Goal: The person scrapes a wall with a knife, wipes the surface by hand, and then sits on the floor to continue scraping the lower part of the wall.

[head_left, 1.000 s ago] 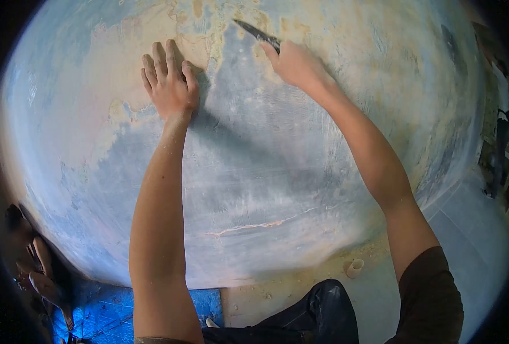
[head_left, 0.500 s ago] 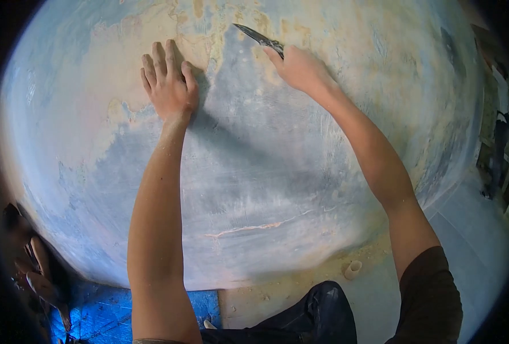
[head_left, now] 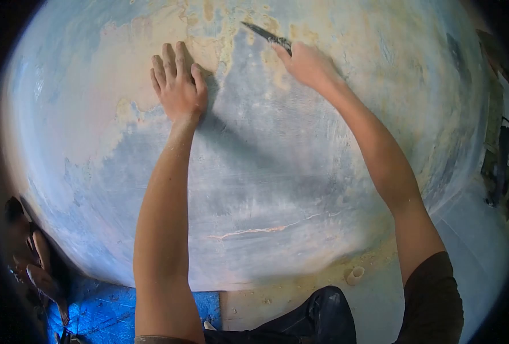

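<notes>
My left hand (head_left: 182,94) lies flat, fingers spread, against a large, curved wall (head_left: 254,149) with patchy pale blue, grey and cream colouring. To its right, my right hand (head_left: 310,66) grips a dark knife (head_left: 264,34) by the handle. The blade points up and to the left and lies close to the wall, over the top of a grey patch where yellowish blotches begin. Whether the edge touches the surface cannot be made out. Much of the handle is hidden inside my fist.
A thin, pale crack (head_left: 266,230) crosses the lower wall. A short, open tube (head_left: 355,276) stands on the dusty floor beside my bent knee (head_left: 331,312). Another person (head_left: 39,258) sits at the lower left, near a blue sheet (head_left: 102,309). Dark items (head_left: 503,155) stand at the far right.
The whole view has shifted slightly, so the wall and both hands appear a little further right. Against the wall, the left hand and the knife have hardly moved.
</notes>
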`<state>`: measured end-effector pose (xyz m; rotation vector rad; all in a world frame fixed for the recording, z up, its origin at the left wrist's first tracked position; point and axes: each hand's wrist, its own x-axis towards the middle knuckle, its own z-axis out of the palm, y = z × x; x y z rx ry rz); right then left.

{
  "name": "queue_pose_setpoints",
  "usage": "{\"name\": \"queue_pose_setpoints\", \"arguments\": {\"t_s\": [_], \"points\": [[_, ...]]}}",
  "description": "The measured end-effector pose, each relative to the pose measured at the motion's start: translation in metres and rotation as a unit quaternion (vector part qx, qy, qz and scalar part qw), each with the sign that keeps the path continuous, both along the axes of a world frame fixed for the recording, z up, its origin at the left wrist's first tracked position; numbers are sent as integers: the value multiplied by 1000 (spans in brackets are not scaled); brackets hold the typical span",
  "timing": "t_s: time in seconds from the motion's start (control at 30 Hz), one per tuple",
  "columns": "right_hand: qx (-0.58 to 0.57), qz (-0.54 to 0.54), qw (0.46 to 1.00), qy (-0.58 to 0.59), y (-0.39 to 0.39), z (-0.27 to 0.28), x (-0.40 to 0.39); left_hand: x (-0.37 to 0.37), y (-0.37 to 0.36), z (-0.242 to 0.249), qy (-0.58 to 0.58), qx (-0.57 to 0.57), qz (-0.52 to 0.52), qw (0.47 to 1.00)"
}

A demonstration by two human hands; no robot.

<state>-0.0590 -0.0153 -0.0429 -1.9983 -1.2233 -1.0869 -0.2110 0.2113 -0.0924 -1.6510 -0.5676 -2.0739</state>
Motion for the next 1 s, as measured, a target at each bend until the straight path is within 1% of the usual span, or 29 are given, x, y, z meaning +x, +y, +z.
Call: {"name": "queue_pose_setpoints", "arguments": {"t_s": [0.07, 0.17, 0.27, 0.37, 0.47, 0.57, 0.6, 0.67, 0.77, 0.87, 0.93, 1.0], "points": [[-4, 9, 1000, 14, -1, 15, -5, 0, 1, 1, -1, 0, 9, 1000], [-16, 20, 998, 64, 3, 4, -8, 0, 1, 0, -7, 6, 5, 1000], [21, 19, 999, 29, 4, -21, -5, 1, -1, -2, 3, 6, -2, 1000], [62, 22, 998, -25, 6, -7, 1, -1, 0, 2, -3, 5, 1, 1000], [-3, 4, 999, 52, 0, 7, -14, -1, 0, 1, -2, -2, 2, 1000], [-11, -4, 998, 67, 0, -8, -18, 0, -2, -1, -2, -3, -6, 1000], [-5, -14, 999, 51, -1, -10, -16, 0, -2, 0, -2, 2, -8, 1000], [10, -28, 999, 12, -3, -7, -14, 1, 1, -2, 0, 2, -1, 1000], [21, -4, 999, 40, 5, 10, -17, 0, 2, 1, -1, 11, -5, 1000], [50, 21, 997, 54, 12, 1, -13, -1, 1, 0, -2, 10, -4, 1000], [41, 18, 997, 57, 10, -18, -12, 0, 0, -2, 4, 10, -2, 1000], [27, 4, 998, 52, 4, -23, -13, 0, 1, 0, -1, 12, -4, 1000]]}}
